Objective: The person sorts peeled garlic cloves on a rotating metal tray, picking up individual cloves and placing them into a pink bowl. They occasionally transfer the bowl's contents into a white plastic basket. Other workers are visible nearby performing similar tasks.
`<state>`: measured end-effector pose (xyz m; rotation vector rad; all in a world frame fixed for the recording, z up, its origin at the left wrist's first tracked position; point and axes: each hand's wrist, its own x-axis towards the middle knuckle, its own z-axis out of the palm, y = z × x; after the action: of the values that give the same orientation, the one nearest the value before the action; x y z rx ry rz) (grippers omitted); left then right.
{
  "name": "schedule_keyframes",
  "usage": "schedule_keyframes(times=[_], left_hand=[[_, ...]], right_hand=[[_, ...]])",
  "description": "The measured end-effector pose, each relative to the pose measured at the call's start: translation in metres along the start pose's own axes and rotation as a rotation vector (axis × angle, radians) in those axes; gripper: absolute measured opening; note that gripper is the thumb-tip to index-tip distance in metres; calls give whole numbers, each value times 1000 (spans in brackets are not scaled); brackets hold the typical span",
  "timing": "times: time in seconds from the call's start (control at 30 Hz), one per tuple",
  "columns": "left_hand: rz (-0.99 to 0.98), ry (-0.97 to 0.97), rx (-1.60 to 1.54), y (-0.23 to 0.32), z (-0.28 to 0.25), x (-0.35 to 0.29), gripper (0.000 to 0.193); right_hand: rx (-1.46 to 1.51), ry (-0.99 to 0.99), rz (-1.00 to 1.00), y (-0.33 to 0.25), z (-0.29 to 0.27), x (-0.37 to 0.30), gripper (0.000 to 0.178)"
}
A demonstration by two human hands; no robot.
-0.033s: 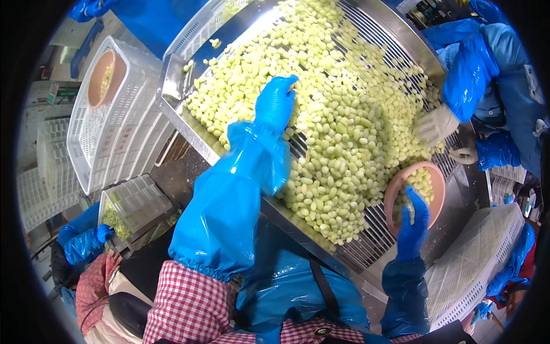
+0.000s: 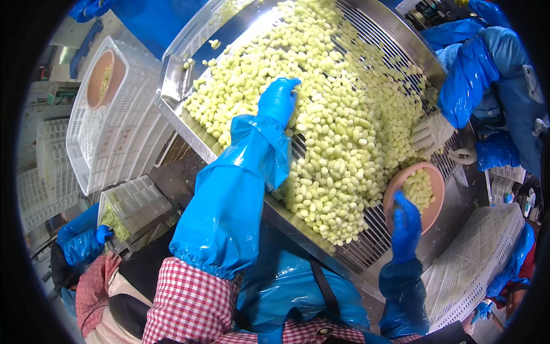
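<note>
A large heap of pale green, oval, grape-like fruit [image 2: 338, 166] covers a slatted metal sorting table [image 2: 366, 243]. My left hand [image 2: 278, 100], in a blue glove, lies over the heap's middle, its fingers bent down among the fruit and partly hidden. One fingertip sticks out to the right. At lower right, a pinkish-brown bowl [image 2: 433, 216] partly filled with the same fruit stands on the table by the heap. My right hand [image 2: 405, 226], also blue-gloved, is at the bowl's near left side, with fingers extended over its rim. I see no fruit held in it.
Across the table at right, a co-worker's white-gloved hand [image 2: 431, 133] touches the heap's edge. Stacked white crates [image 2: 117, 123] stand at left, another bowl [image 2: 116, 80] on top. A white crate [image 2: 472, 269] is at lower right. Another person's blue sleeve [image 2: 80, 246] shows at lower left.
My right hand has shifted slightly left over the bowl, its fingers now closer together. My left hand has barely moved. The co-worker's white-gloved hand has turned at the heap's edge.
</note>
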<state>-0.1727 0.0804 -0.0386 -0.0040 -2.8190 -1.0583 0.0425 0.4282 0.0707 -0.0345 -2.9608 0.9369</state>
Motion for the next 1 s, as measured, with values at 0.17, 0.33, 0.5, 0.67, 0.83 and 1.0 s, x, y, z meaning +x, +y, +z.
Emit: schedule_keyframes(times=[0.17, 0.33, 0.5, 0.67, 0.83, 1.0], left_hand=[[-63, -216, 208, -20, 40, 20, 23], [-89, -387, 360, -2, 15, 33, 20], [-339, -377, -398, 92, -8, -51, 22], [55, -609, -716, 222, 34, -148, 23], [206, -129, -283, 157, 17, -110, 45], [-256, -512, 547, -10, -39, -22, 68]], right_hand=[[256, -205, 34, -27, 33, -26, 30], [380, -245, 144, -49, 39, -16, 28], [1412, -176, 671, -49, 54, 4, 49], [662, 3, 421, -13, 14, 22, 44], [-129, 110, 200, 42, -52, 17, 46], [117, -360, -30, 16, 3, 18, 53]])
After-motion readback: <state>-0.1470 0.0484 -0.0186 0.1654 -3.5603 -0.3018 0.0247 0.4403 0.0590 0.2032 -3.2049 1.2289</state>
